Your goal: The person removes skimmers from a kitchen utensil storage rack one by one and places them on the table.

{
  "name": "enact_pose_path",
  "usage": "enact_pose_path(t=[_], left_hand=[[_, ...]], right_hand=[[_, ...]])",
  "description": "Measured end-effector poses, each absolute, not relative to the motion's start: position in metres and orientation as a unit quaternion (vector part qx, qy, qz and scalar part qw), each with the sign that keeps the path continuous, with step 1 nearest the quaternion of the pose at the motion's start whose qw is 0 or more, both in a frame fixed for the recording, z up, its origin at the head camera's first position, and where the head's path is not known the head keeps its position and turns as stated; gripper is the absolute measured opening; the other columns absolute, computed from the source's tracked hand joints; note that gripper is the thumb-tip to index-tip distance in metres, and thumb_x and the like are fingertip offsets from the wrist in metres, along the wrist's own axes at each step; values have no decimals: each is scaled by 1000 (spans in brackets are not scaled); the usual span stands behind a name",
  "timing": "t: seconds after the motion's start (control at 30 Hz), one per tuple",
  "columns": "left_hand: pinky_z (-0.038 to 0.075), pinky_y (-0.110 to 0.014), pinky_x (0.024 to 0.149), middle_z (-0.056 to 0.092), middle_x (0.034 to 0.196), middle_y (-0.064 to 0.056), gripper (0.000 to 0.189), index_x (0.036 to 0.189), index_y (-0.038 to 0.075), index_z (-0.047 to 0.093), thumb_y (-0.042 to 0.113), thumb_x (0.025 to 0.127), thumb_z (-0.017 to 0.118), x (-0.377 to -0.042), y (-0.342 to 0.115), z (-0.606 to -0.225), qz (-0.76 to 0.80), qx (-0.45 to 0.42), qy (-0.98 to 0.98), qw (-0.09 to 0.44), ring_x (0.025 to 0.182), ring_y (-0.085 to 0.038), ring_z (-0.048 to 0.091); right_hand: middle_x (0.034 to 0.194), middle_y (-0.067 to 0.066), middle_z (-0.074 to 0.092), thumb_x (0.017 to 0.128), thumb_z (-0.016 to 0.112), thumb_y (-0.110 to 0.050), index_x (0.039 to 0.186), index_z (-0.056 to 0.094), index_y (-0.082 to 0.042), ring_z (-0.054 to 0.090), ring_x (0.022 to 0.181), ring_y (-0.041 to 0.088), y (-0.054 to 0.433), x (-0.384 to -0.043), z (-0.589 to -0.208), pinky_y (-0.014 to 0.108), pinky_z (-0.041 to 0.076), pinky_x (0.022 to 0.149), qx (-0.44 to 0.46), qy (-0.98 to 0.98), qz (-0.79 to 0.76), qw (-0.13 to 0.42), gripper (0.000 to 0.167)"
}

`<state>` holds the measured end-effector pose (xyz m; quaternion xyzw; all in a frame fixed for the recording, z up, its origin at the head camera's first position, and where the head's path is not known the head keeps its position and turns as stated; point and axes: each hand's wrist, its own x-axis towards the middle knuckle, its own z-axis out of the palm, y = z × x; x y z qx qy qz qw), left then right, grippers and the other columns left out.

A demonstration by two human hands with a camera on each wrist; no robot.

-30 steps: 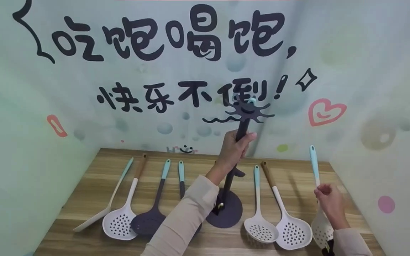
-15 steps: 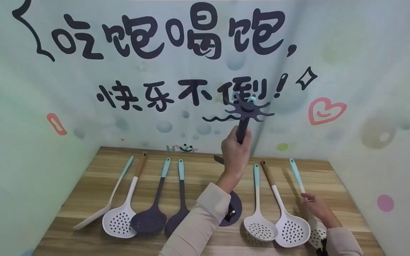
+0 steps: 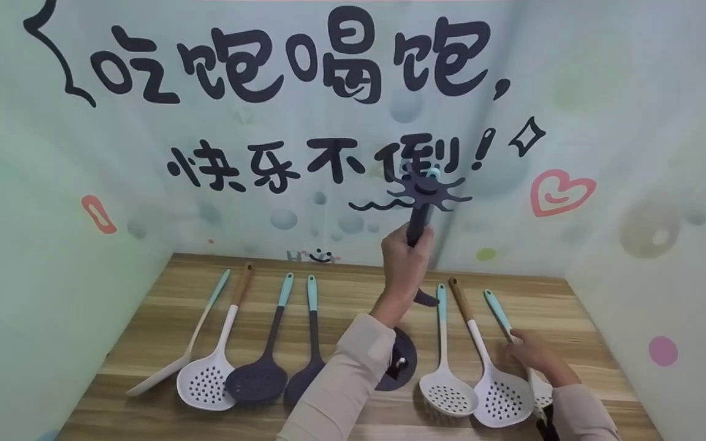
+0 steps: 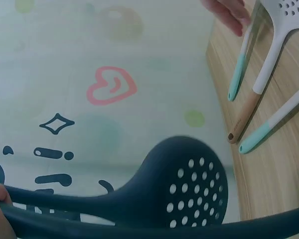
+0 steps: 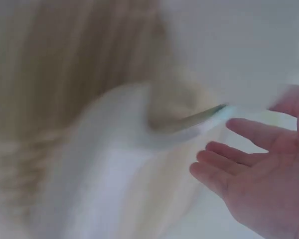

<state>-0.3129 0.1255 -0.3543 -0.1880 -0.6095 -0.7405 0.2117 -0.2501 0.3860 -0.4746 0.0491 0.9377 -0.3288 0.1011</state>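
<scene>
My left hand [image 3: 405, 263] grips the upper pole of a dark utensil stand [image 3: 428, 191], below its star-shaped hook top. In the left wrist view a dark perforated skimmer [image 4: 189, 184] hangs alongside the pole [image 4: 139, 230]; a light blue handle end shows at the hooks in the head view. My right hand [image 3: 540, 355] is at the far right skimmer, over the pale shaft below its light blue handle [image 3: 497, 308]. Its head is partly covered by the hand and sleeve. In the right wrist view the fingers [image 5: 254, 132] are straight and loose beside the blurred handle.
Right of the stand's round base [image 3: 407, 373] lie a pale skimmer [image 3: 448, 392] and a white, brown-handled one [image 3: 506, 398]. To the left are two dark utensils, a white skimmer [image 3: 206, 383] and a pale turner [image 3: 163, 375]. A printed cloth [image 3: 328, 116] rises behind the table [image 3: 144, 343].
The far right skimmer has come down and left, its handle now lying lower, with my right hand following. My left hand has turned around the pole, and the hanging dark skimmer has swung.
</scene>
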Motion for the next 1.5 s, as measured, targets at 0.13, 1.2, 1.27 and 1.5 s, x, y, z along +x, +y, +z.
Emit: enact_pose_path(t=[0.13,1.2,1.27,1.5], left_hand=[[24,-22,42,35,47,8,33,55,14,41,9,86,52,-316,119,-353,-757,-214,-599,146,41,-8,32],[22,-19,35,34,43,13,30,53,19,36,8,80,46,-347,89,-345,-745,-424,-449,-252,34,-4,28],[21,-19,35,33,42,13,31,53,19,35,7,80,46,-348,88,-344,-744,-425,-444,-263,33,-3,28],[21,-20,35,34,43,13,32,53,19,36,9,82,46,-347,86,-346,-750,-423,-451,-235,34,-4,27]], right_hand=[[135,38,35,96,46,-18,133,37,13,31,126,54,361,-258,-447,61,31,101,23,946,-323,35,49],[90,15,66,85,61,3,105,59,8,65,80,18,239,-258,-375,26,54,75,-108,753,-636,-129,21],[87,13,66,85,62,3,103,60,7,66,78,17,240,-257,-374,27,55,74,-105,753,-635,-136,19],[88,10,68,85,63,-1,106,62,3,67,82,26,252,-251,-363,30,55,76,-101,743,-642,-158,21]])
